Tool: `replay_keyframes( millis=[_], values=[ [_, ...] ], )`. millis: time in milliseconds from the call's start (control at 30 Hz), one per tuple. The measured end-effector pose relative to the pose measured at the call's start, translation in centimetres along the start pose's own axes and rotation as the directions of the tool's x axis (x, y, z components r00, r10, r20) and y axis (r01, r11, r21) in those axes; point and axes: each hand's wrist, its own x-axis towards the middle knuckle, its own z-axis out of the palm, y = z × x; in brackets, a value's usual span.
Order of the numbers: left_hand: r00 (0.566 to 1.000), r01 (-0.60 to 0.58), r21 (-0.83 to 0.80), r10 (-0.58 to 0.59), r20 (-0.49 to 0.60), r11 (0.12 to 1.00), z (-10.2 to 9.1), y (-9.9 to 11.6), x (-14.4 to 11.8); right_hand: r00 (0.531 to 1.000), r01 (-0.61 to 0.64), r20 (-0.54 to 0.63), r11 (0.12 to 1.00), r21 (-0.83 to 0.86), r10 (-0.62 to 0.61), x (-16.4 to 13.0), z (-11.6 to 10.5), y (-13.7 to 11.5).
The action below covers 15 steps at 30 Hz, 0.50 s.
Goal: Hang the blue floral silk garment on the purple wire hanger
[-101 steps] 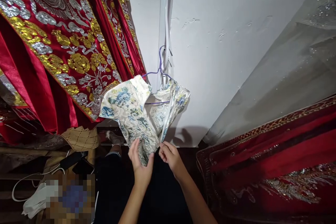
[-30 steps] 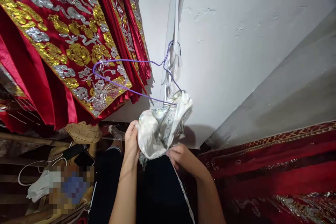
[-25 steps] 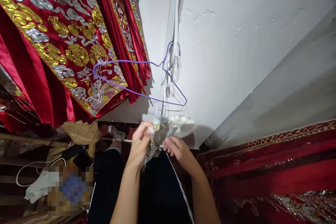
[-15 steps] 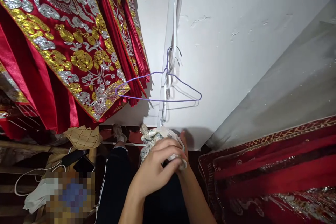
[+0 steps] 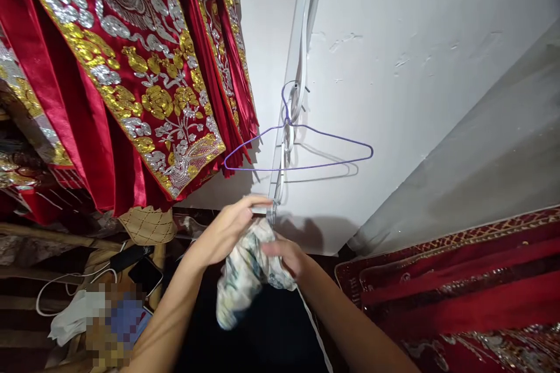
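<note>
Between my hands is a crumpled white cloth (image 5: 240, 280) with a blue-green floral pattern, one end hanging down on the left. My left hand (image 5: 230, 227) lies along its upper left side, fingers stretched out towards the wall. On the other side my right hand (image 5: 286, 253) grips the bunched fabric, its thumb across the top. A narrow white strip (image 5: 312, 326) trails below my right wrist. Above the hands, a purple wire hanger (image 5: 301, 168) hangs bare at the wall.
Red garments with gold and silver sequins (image 5: 157, 99) hang at left. A black phone (image 5: 146, 274), white cable (image 5: 41, 297) and white crumpled item (image 5: 79, 317) lie on a wooden seat at lower left. Red patterned fabric (image 5: 459, 280) spreads at lower right, beside the white wall (image 5: 394, 23).
My left hand has moved up and left off the top of the bundle, its fingers straightening. The cloth now hangs longer on the left. The hanger has turned and the view has shifted slightly.
</note>
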Motion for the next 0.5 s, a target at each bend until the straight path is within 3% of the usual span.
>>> replay_keyframes(
  millis=[100, 167, 200, 267, 300, 367, 400, 433, 500],
  values=[
    [0.932, 0.17, 0.003, -0.162, 0.325, 0.985, 0.3, -4.2, 0.5, 0.966, -0.097, 0.19, 0.927, -0.363, 0.176, -1.0, 0.0, -3.4],
    [0.879, 0.224, 0.175, -0.276, 0.389, 0.959, 0.9, -6.8, -0.1, 0.939, -0.041, 0.238, 0.766, -0.642, 0.249, -1.8, -0.7, -5.9],
    [0.859, 0.215, 0.268, -0.313, 0.405, 0.939, 0.9, -7.7, -0.5, 0.954, -0.006, 0.2, 0.682, -0.731, 0.222, -2.1, -1.3, -6.9],
    [0.848, 0.122, 0.445, -0.326, 0.417, 0.887, 0.4, -8.6, -1.0, 1.0, 0.021, 0.021, 0.536, -0.844, -0.005, -2.4, -2.8, -8.5],
    [0.861, 0.053, 0.525, -0.305, 0.407, 0.849, -0.2, -8.6, -1.1, 0.978, 0.013, -0.088, 0.482, -0.876, -0.187, -2.3, -3.7, -9.0],
    [0.905, -0.067, 0.686, -0.246, 0.348, 0.724, -1.9, -8.2, -0.6, 0.827, -0.023, -0.261, 0.435, -0.9, -0.498, -1.9, -5.5, -9.6],
    [0.922, -0.085, 0.757, -0.237, 0.306, 0.648, -2.8, -7.8, -0.3, 0.753, -0.041, -0.315, 0.436, -0.899, -0.578, -1.6, -6.4, -9.8],
    [0.93, -0.076, 0.813, -0.253, 0.266, 0.577, -3.7, -7.5, 0.1, 0.712, -0.052, -0.344, 0.442, -0.895, -0.612, -1.1, -7.4, -10.0],
    [0.925, -0.027, 0.885, -0.324, 0.199, 0.465, -5.2, -6.9, 0.6, 0.711, -0.073, -0.349, 0.43, -0.9, -0.61, -0.2, -9.1, -10.2]
  ],
)
